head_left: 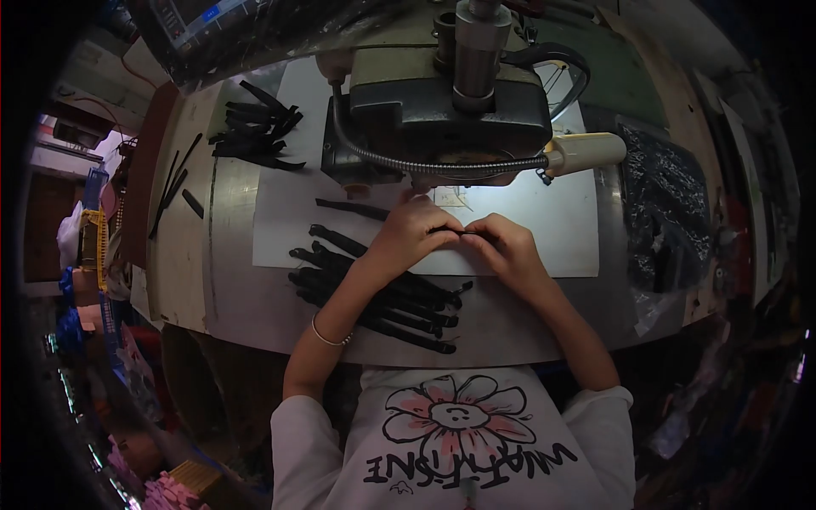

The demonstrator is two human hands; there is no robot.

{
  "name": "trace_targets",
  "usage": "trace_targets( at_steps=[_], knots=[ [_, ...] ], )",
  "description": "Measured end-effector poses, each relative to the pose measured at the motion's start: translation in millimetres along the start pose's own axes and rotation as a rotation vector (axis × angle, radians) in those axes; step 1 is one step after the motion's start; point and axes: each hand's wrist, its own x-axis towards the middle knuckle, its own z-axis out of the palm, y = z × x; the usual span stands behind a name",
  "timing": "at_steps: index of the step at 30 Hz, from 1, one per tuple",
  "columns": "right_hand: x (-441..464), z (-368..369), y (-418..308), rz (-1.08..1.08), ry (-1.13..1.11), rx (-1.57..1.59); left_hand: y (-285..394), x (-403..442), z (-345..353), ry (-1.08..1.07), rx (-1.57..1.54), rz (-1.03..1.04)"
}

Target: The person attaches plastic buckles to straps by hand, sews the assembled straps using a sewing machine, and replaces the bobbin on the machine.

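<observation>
My left hand (414,231) and my right hand (507,249) meet just below the head of a sewing machine (450,119). Fingertips of both are closed on a thin black fabric strip (450,229), mostly hidden by the fingers. Under and beside my left forearm lies a loose pile of black strips (382,310). Beyond my left wrist another black strip (347,207) points toward the machine. A white sheet (552,246) lies beneath both hands, lit by the lamp.
A pale lamp (591,154) on a flexible metal arm sticks out at the machine's right. More black strips (253,127) are heaped at the back left. A dark plastic bag (667,204) lies on the right, and a screen (204,30) hangs at the upper left.
</observation>
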Motion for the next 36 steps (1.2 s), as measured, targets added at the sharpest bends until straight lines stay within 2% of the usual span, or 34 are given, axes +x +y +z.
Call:
trace_targets(
  at_steps=[1,4,7,10,17,22,25,28,31,34,35,36],
  knots=[
    [1.3,-0.9,-0.1,-0.047,0.003,-0.042,1.0,0.1,-1.1,-0.014,0.004,-0.009],
    [10.4,-6.1,0.6,0.137,-0.03,0.146,12.2,3.6,-4.5,0.074,-0.057,-0.184],
    [35.0,-10.5,21.8,0.309,-0.065,0.202,-16.5,2.5,1.7,0.213,0.312,0.133],
    [57.1,-10.7,50.2,0.353,-0.08,0.207,-33.3,1.6,4.0,0.212,0.536,0.228],
    [82.9,-16.4,46.0,0.376,-0.24,0.011,-47.5,2.6,9.4,0.256,0.686,0.238],
    [88.8,-14.9,47.7,0.416,-0.256,-0.214,-47.6,3.8,6.3,0.241,0.583,0.256],
    [87.6,-16.4,44.6,0.392,-0.243,-0.16,-46.0,3.6,6.3,0.191,0.581,0.284],
    [87.8,-12.8,49.5,0.3,-0.227,-0.27,-39.9,6.2,4.7,0.107,0.63,0.263],
    [88.6,-14.8,33.0,0.312,-0.28,-0.503,-41.4,7.1,5.7,0.059,0.671,0.269],
    [70.7,-12.7,22.1,0.037,-0.015,-0.682,-40.0,7.5,3.9,0.053,0.705,0.297],
    [66.4,-12.5,32.2,-0.142,0.094,-0.657,-38.8,8.1,3.9,0.055,0.714,0.308],
    [62.8,-9.7,35.0,-0.184,0.148,-0.6,-40.2,8.5,3.5,0.055,0.698,0.333]
  ],
)
